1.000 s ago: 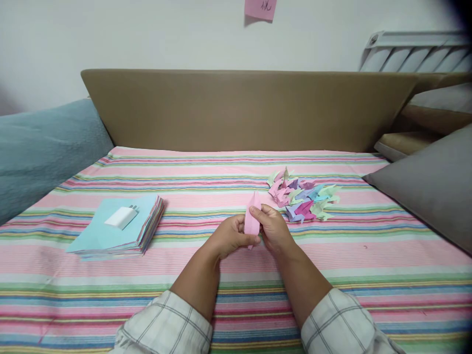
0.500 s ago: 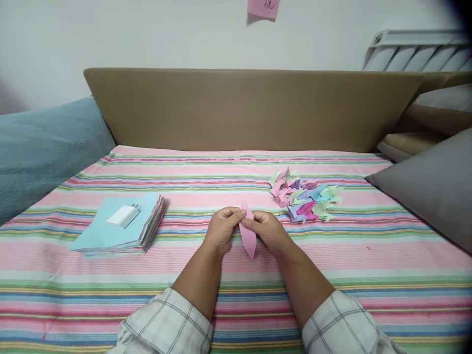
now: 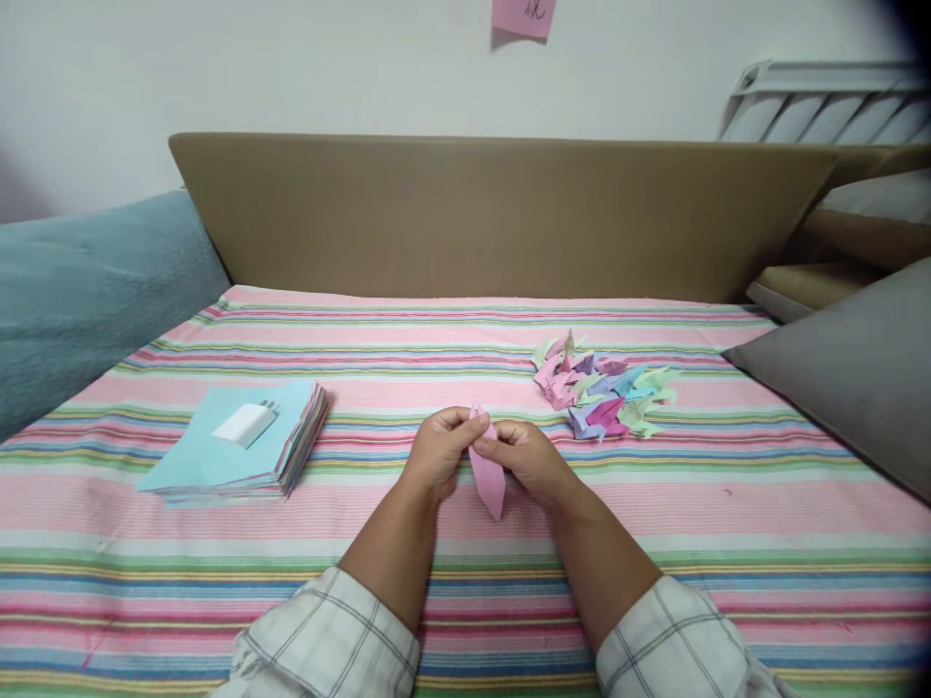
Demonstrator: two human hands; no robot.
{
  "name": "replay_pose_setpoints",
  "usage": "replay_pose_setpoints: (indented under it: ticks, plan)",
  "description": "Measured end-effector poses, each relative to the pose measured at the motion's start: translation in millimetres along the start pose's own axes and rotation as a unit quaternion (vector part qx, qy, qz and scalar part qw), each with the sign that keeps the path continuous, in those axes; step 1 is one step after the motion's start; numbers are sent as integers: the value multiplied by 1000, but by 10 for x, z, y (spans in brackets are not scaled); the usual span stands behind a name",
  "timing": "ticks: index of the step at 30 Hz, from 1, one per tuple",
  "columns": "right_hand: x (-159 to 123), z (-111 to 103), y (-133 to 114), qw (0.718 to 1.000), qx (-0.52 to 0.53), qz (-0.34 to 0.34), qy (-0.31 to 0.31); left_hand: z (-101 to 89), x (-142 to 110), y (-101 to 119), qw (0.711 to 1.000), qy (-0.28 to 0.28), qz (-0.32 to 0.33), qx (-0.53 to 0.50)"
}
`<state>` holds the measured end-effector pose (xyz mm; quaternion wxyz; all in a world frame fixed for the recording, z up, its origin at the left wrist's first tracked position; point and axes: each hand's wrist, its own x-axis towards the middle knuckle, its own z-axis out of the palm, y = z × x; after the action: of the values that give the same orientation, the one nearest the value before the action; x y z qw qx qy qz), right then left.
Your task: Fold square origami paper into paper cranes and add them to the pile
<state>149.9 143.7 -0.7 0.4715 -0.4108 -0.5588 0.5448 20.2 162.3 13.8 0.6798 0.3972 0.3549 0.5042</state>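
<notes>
A pink folded paper (image 3: 489, 483), long and narrow with pointed ends, is held between both hands over the striped cloth. My left hand (image 3: 440, 448) pinches its upper left side, thumb on top. From the right, my right hand (image 3: 525, 456) grips the same paper, its thumb pressed flat against the face. The curled fingers of both hands are partly hidden behind the paper. Beyond my right hand lies a pile of small folded paper figures (image 3: 607, 393) in pink, purple, green and blue.
On the left, a stack of coloured paper sheets (image 3: 210, 456) carries a white charger plug (image 3: 245, 425). A brown sofa backrest (image 3: 501, 218) rises behind the striped cloth (image 3: 218, 591). A grey cushion (image 3: 858, 378) sits at right, a blue-grey armrest (image 3: 94, 291) at left.
The pink paper has shifted slightly down and tilted a little more, its top end leaning left. Both hands keep their grip, nearly in the same place.
</notes>
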Motion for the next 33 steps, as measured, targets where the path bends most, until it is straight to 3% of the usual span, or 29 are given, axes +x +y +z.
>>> replay_pose_setpoints:
  ticks: [8, 14, 16, 19, 22, 33]
  plan:
    - [0, 25, 1, 1000, -17, -2, -9, -29, 14, -41, 997, 32, 54, 43]
    - [-16, 50, -23, 999, 10, 37, -11, -24, 34, -24, 996, 72, 48, 3]
    - [-7, 46, -21, 999, 30, 33, 11, -23, 23, -4, 999, 45, 17, -9]
    - [21, 22, 17, 994, 74, 25, 76, -27, -10, 10, 998, -42, -37, 5]
    - [51, 3, 77, 987, 105, 28, 119, -30, -34, 2, 993, -100, -53, 29]
    - [62, 16, 66, 983, 96, -29, 152, -64, -15, -36, 987, -120, -53, 90]
